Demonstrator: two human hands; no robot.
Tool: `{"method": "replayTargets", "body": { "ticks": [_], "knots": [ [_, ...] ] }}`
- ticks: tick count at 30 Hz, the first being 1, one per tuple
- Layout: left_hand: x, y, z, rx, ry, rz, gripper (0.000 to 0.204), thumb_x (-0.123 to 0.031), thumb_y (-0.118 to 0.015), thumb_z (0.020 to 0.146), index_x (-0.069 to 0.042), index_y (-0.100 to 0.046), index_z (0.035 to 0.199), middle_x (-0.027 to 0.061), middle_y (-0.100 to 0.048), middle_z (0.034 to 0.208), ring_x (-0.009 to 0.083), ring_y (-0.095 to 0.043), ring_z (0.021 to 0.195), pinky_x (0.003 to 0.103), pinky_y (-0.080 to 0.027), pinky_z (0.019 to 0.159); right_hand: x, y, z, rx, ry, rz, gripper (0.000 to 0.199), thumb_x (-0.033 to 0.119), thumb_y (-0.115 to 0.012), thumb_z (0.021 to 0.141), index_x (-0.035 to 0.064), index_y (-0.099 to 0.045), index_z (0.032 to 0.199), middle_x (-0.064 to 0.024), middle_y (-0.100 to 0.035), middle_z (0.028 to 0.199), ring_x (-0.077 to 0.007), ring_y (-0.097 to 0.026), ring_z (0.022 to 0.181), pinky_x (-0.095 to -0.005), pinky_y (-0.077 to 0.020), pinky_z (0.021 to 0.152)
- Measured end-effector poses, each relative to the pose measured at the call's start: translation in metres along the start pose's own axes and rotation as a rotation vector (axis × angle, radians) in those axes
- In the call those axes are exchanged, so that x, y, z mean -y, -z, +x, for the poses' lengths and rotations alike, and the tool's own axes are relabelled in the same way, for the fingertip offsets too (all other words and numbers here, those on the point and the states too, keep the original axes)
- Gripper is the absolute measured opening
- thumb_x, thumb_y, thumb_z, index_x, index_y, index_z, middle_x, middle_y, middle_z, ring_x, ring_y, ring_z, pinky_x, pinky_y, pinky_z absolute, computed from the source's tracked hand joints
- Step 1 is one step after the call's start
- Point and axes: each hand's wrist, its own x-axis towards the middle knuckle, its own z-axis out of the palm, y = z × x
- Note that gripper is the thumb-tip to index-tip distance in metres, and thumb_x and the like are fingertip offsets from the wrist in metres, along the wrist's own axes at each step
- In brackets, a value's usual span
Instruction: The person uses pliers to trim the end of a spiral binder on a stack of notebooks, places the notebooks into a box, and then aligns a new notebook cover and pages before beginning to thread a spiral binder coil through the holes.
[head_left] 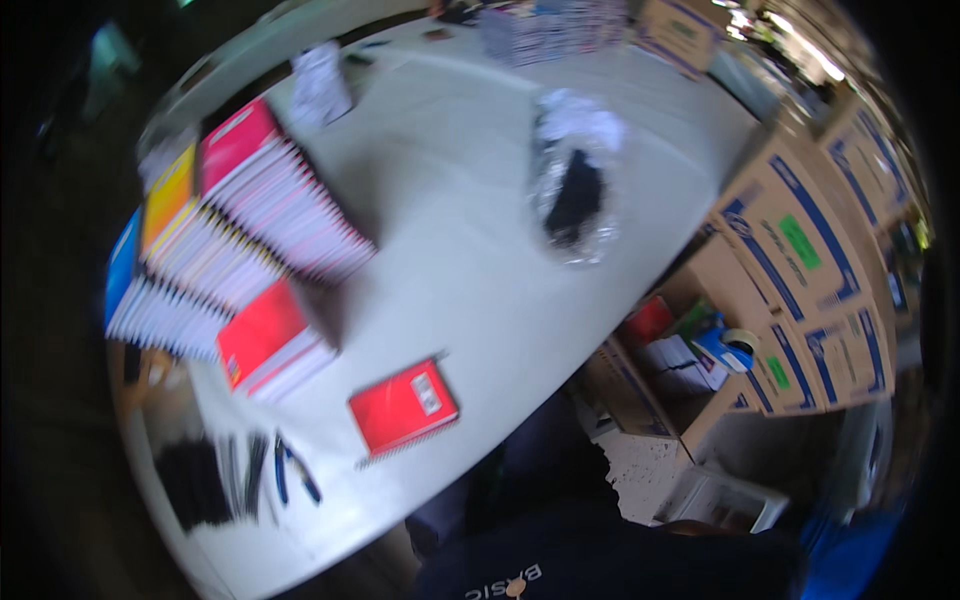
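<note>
Neither of my hands shows in the head view; only my dark shirt (pixel 590 560) fills the lower edge. Nearest to me on the white table (pixel 450 290) lies a red spiral notebook (pixel 405 408), slightly blurred, a coil end sticking out. To its left rises a shorter stack of red notebooks (pixel 270 335). Behind that stand tall stacks of spiral notebooks: pink (pixel 285 195), yellow (pixel 205 240) and blue (pixel 150 300). Pliers with dark blue handles (pixel 292 472) rest at the near left, beside a bunch of black spiral coils (pixel 195 480).
A clear plastic bag with something black inside (pixel 578 195) lies toward the far right. Crumpled white plastic (pixel 320 85) and a pile of notebooks (pixel 550 30) sit farther back. Cardboard boxes (pixel 790 230) line the right; an opened one (pixel 625 385) contains a blue tape dispenser (pixel 725 345).
</note>
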Motion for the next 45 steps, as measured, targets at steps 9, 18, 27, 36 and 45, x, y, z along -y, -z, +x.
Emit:
{"method": "replayTargets", "body": {
  "ticks": [9,18,27,36,45],
  "knots": [
    [-0.162,0.117,-0.138,-0.946,-0.792,0.051,0.009,0.000,-0.060,0.079,0.001,-0.065,0.087,0.0157,-0.067,0.086,0.0256,-0.063,0.069,0.030,-0.049,0.070,0.188,0.163,-0.075,-0.095,0.507,-0.295,0.027,0.022,-0.058,0.087,0.0075,-0.063,0.110,-0.0121,-0.066,0.104,-0.0225,-0.064,0.088,-0.0342,-0.0491,0.078],
    [-0.199,0.196,-0.081,-1.772,-0.721,0.584,0.029,-0.006,-0.062,0.079,-0.008,-0.062,0.108,0.0123,-0.062,0.109,0.0275,-0.059,0.100,0.039,-0.047,0.085,0.327,0.180,-0.075,-0.007,1.183,0.545,0.038,0.020,-0.053,0.092,0.0000,-0.050,0.125,-0.0135,-0.062,0.107,-0.0199,-0.060,0.098,-0.0311,-0.0476,0.084],
    [-0.200,0.179,-0.055,-2.024,-0.633,0.795,0.036,-0.013,-0.061,0.082,-0.015,-0.059,0.118,0.0036,-0.059,0.117,0.0229,-0.058,0.099,0.037,-0.043,0.084,0.391,0.166,-0.005,-0.298,1.180,0.417,0.048,0.031,-0.055,0.089,0.0060,-0.047,0.130,-0.0145,-0.050,0.129,-0.0281,-0.047,0.118,-0.0430,-0.0387,0.097],
    [-0.199,0.198,-0.066,-2.044,-0.693,0.689,0.027,-0.011,-0.061,0.080,-0.014,-0.064,0.107,0.0032,-0.065,0.097,0.0227,-0.059,0.083,0.033,-0.044,0.072,0.393,0.173,0.044,-1.204,1.106,-0.687,0.044,0.030,-0.058,0.086,0.0126,-0.052,0.126,-0.0106,-0.044,0.137,-0.0296,-0.034,0.130,-0.0461,-0.0244,0.107],
    [-0.184,0.102,-0.107,-1.671,-0.963,0.836,0.036,-0.001,-0.063,0.067,-0.015,-0.067,0.100,-0.0013,-0.067,0.092,0.0179,-0.059,0.078,0.030,-0.043,0.069,0.394,0.180,-0.019,0.523,1.134,1.246,0.058,0.042,-0.044,0.094,-0.0018,-0.040,0.131,-0.0160,-0.049,0.128,-0.0232,-0.049,0.117,-0.0397,-0.0416,0.098]
  ]
}}
